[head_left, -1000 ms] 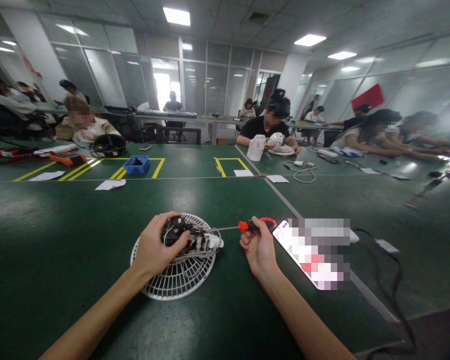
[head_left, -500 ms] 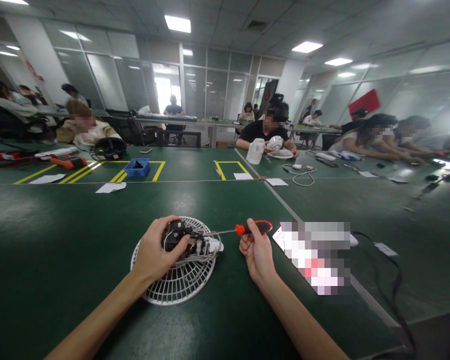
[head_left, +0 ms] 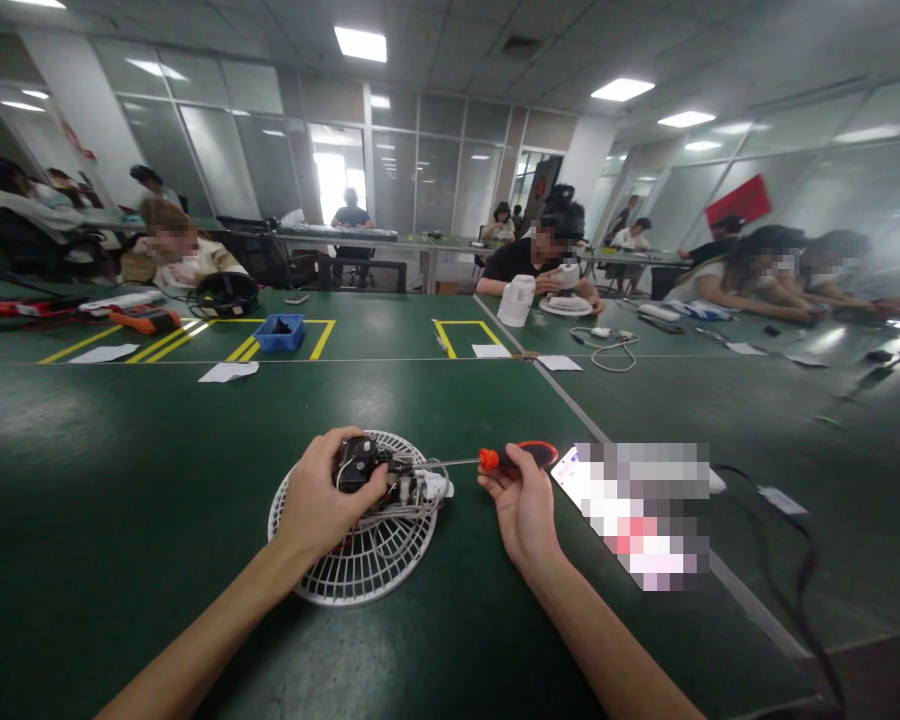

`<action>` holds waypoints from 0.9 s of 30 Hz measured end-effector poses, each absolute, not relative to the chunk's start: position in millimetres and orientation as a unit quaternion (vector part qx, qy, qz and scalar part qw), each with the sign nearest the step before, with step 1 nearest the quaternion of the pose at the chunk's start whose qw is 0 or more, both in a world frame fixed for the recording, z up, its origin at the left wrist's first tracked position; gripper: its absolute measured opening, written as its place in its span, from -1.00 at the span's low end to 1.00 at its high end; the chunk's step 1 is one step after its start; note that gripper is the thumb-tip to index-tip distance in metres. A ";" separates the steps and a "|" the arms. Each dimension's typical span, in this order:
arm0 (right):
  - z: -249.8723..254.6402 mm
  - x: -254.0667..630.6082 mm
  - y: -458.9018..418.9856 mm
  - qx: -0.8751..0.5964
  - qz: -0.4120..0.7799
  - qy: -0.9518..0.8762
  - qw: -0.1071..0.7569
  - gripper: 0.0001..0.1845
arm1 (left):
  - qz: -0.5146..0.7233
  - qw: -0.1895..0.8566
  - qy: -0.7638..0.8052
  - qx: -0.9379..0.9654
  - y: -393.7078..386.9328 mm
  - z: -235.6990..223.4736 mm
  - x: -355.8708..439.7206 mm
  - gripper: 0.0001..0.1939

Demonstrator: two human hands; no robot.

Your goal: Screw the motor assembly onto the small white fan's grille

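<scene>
My left hand point(head_left: 321, 500) grips a black fan motor assembly point(head_left: 358, 463), its thumb on the near side and fingers over the top. Wires and a white plastic part point(head_left: 433, 487) sit at the motor's right end. Beneath them a round white fan grille point(head_left: 367, 570) lies flat on the green table. In my right hand point(head_left: 523, 500) is a screwdriver point(head_left: 529, 455) with a red and black handle, held nearly level. Its shaft points left into the motor assembly; the tip is hidden among the parts.
A phone with a lit, blurred screen point(head_left: 622, 520) lies right of my right hand, near a black cable point(head_left: 806, 560). Further off are a blue bin point(head_left: 280, 335), paper slips point(head_left: 229, 372) and a white cord point(head_left: 613, 350). Across the table a person point(head_left: 544, 245) handles white fan parts.
The whole view has shifted slightly, carrying everything a little to the right. My right hand's fingers have loosened and spread somewhat around the screwdriver handle; the left hand keeps its grip.
</scene>
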State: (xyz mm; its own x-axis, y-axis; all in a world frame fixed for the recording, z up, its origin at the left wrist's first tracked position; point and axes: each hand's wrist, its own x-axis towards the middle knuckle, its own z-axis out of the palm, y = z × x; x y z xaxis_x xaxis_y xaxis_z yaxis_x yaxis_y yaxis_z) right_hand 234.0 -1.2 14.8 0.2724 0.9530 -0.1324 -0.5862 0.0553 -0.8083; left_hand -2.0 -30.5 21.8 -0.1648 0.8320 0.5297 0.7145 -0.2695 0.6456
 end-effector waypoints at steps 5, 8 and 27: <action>13.6 233.2 -0.7 -0.445 0.520 -0.267 0.679 -0.40 | 0.488 0.057 0.601 0.631 -31.8 20.3 2.5 -0.60; 13.7 232.1 -0.5 -0.446 0.531 -0.243 0.678 -0.41 | 0.489 0.047 0.597 0.634 -31.5 18.8 3.0 -0.61; 16.2 232.9 -1.6 -0.422 0.521 -0.271 0.691 -0.46 | 0.482 0.009 0.577 0.659 -33.1 14.4 -0.8 -0.49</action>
